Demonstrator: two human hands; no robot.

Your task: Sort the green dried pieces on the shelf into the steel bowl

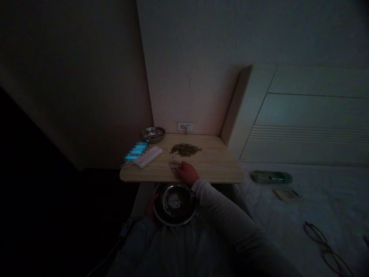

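Observation:
My right hand (pixel 187 173) is closed, low over the front part of the small wooden table (pixel 219 161). At its fingertips is a greyish, see-through patch (pixel 173 164); whether it is a held thing or a shadow is unclear. Just behind lies a spread pile of small dark greenish-brown grains (pixel 185 150), with a few stray ones towards the hand. My left hand (pixel 151 207) grips the left rim of a steel bowl (pixel 175 222), below the table's front edge. Small bits lie in the bowl's bottom. The left fingers are partly hidden in the dark.
A smaller steel bowl (pixel 152 134) stands at the table's back left. Before it lie a lit phone (pixel 137 151) and a white oblong device (pixel 149 157). The wall socket (pixel 185 126) holds a plug. On the bed at right are a green bottle (pixel 271 177) and a looped cable (pixel 325 244).

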